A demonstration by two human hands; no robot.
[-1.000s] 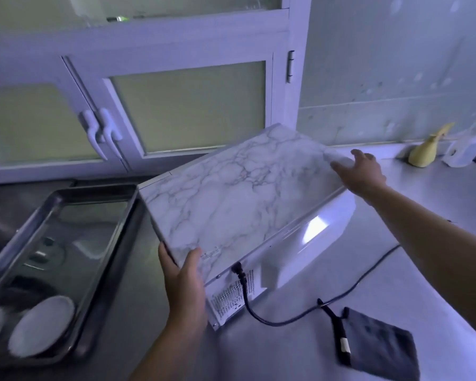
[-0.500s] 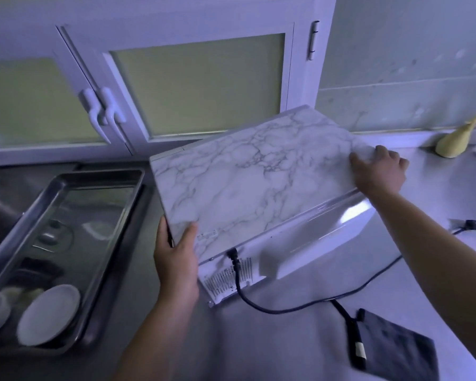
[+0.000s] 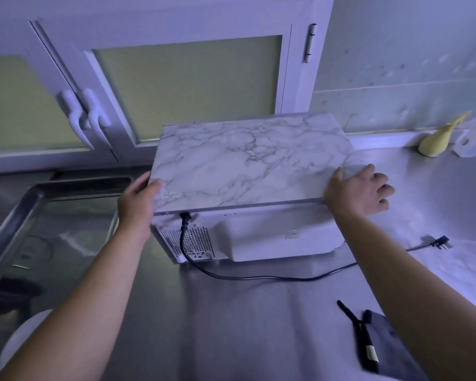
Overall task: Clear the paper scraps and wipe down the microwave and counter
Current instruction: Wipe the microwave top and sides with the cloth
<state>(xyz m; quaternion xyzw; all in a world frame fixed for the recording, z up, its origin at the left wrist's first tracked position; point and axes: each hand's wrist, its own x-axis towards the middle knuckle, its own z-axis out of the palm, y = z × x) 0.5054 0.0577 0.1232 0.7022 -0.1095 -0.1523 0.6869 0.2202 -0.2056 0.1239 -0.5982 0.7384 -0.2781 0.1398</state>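
The microwave (image 3: 248,166), white with a marble-patterned top, stands on the steel counter (image 3: 231,325) with its back panel and vent turned toward me. My left hand (image 3: 138,204) grips its near left corner, thumb on the top. My right hand (image 3: 360,193) holds the near right corner, fingers curled over the side edge. A black power cord (image 3: 259,276) runs from the back across the counter to a loose plug (image 3: 440,240). A dark cloth (image 3: 385,345) lies at the lower right. No paper scraps show.
A steel sink tray (image 3: 52,237) with white dishes (image 3: 19,339) sits to the left. Cabinet doors with frosted panels (image 3: 187,86) stand behind the microwave. A yellow bottle (image 3: 437,138) and a clear container (image 3: 473,141) stand against the back wall at right.
The microwave has been turned from a slanted position to lie square with its back toward me. Both hands moved with it, staying on its near corners.
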